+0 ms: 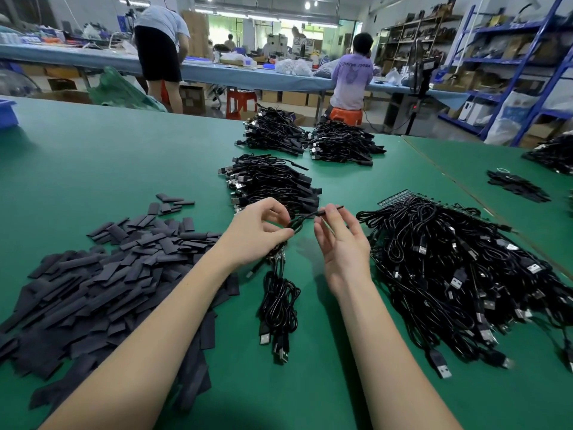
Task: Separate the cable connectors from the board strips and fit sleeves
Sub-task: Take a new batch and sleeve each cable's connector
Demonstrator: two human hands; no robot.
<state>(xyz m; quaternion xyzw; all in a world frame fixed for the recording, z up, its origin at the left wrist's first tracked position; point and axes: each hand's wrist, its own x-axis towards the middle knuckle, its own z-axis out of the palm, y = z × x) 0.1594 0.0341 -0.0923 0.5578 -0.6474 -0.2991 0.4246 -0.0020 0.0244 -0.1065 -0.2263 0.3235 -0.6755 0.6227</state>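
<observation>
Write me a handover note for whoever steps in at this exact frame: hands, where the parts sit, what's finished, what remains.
Left hand: pinches a thin black cable and grips a small bunch of black USB cables hanging onto the green table mat.
Right hand: pinches the same cable's far end, fingers otherwise relaxed.
Flat black sleeve pieces: loose heap at left.
Unprocessed black cables still on board strips: big pile at right.
Done: three stacks of sleeved black cables beyond the hands.
Left: finish this cable, then work through the right pile.
</observation>
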